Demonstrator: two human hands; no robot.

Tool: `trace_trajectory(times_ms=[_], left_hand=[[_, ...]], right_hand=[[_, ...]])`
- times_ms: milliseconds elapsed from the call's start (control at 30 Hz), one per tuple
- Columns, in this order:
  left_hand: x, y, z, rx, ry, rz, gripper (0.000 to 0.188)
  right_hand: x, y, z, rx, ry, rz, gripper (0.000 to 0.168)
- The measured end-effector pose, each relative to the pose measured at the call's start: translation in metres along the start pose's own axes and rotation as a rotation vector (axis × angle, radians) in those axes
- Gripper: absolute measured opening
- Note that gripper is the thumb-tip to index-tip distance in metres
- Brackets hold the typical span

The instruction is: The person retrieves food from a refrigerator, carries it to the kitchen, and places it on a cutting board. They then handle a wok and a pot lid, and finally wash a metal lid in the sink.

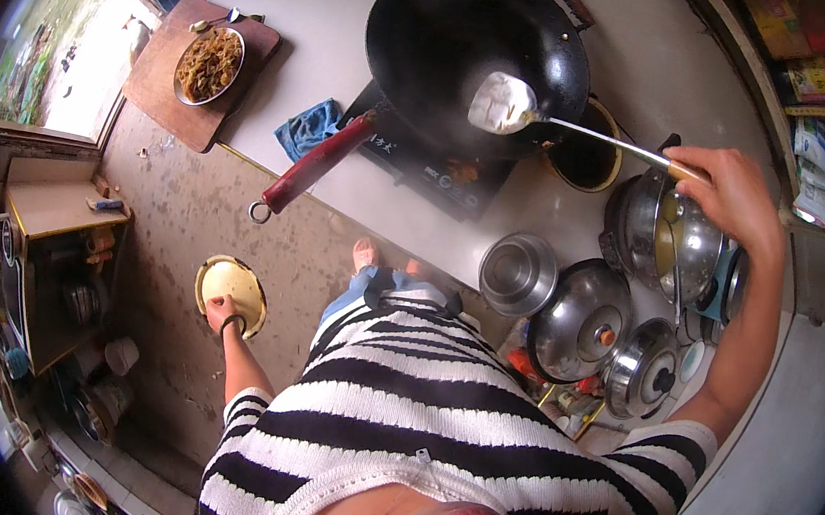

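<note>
My right hand (732,189) grips the wooden end of a metal wok spatula (505,105). Its wet-looking blade, with a few food bits on it, is over the near part of a large black wok (443,42). The wok has a red handle (320,165) and rests on an induction cooker (440,174); its dark inside shows no clear contents. Away from the counter, above the floor, my left hand (220,313) holds a cream round lid or enamel dish (229,282) with a chipped dark rim. The fingers partly cover where it is gripped.
A bowl of cooked noodle-like food (210,64) sits on a wooden cutting board (164,111) at the counter's left end. Beside the wok lies a blue cloth (307,129). Metal pot lids (579,320), a steel bowl (518,274) and a pot (692,249) crowd the right side.
</note>
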State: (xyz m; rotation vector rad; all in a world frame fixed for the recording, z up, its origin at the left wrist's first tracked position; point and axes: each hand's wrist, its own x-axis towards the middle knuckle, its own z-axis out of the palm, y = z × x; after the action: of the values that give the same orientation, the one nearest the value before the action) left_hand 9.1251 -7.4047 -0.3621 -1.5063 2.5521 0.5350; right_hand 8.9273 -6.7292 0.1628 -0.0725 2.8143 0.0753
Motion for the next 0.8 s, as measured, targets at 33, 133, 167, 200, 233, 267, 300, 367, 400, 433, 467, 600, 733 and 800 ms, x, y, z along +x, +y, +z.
trace_trajectory(times_ms=[33, 133, 167, 200, 233, 267, 300, 367, 400, 433, 467, 600, 733, 800], left_hand=[[0.001, 0.005, -0.003, -0.013, 0.023, 0.023, 0.029], [-0.003, 0.037, -0.018, -0.033, 0.058, 0.127, 0.027], [-0.003, 0.046, -0.021, -0.028, 0.074, 0.146, 0.027], [0.003, 0.05, -0.021, -0.023, 0.093, 0.195, 0.027], [0.002, 0.062, -0.024, -0.033, 0.104, 0.212, 0.027], [0.0, 0.075, -0.028, -0.024, 0.119, 0.246, 0.026], [-0.001, 0.083, -0.033, -0.013, 0.137, 0.277, 0.025], [0.001, 0.097, -0.042, -0.023, 0.178, 0.414, 0.022], [-0.001, 0.11, -0.049, -0.057, 0.17, 0.469, 0.021], [-0.004, 0.124, -0.057, -0.09, 0.161, 0.525, 0.019], [-0.009, 0.139, -0.062, -0.128, 0.182, 0.593, 0.018], [-0.026, 0.202, -0.082, -0.21, 0.136, 0.695, 0.018], [-0.047, 0.261, -0.092, -0.253, 0.056, 0.797, 0.018], [-0.053, 0.284, -0.091, -0.209, 0.05, 0.828, 0.017]], right_hand=[[0.002, -0.003, 0.001, 0.01, -0.022, 0.011, 0.032], [0.009, -0.005, 0.005, 0.029, -0.054, 0.013, 0.033], [0.013, -0.004, 0.009, 0.029, -0.042, -0.011, 0.033], [0.016, -0.003, 0.011, 0.029, -0.028, -0.035, 0.033], [0.018, -0.002, 0.016, 0.057, -0.018, -0.032, 0.033], [0.02, 0.0, 0.022, 0.084, -0.008, -0.029, 0.033], [0.022, 0.001, 0.025, 0.113, 0.002, -0.03, 0.034], [0.026, 0.001, 0.027, 0.137, -0.004, -0.036, 0.034], [0.028, 0.001, 0.028, 0.147, -0.007, -0.038, 0.034], [0.029, 0.002, 0.03, 0.154, -0.014, -0.031, 0.034], [0.031, 0.003, 0.031, 0.16, -0.02, -0.023, 0.034], [0.037, 0.007, 0.042, 0.181, -0.012, -0.048, 0.035], [0.04, 0.004, 0.048, 0.227, -0.027, -0.01, 0.036], [0.039, 0.002, 0.048, 0.216, -0.024, -0.017, 0.036]])
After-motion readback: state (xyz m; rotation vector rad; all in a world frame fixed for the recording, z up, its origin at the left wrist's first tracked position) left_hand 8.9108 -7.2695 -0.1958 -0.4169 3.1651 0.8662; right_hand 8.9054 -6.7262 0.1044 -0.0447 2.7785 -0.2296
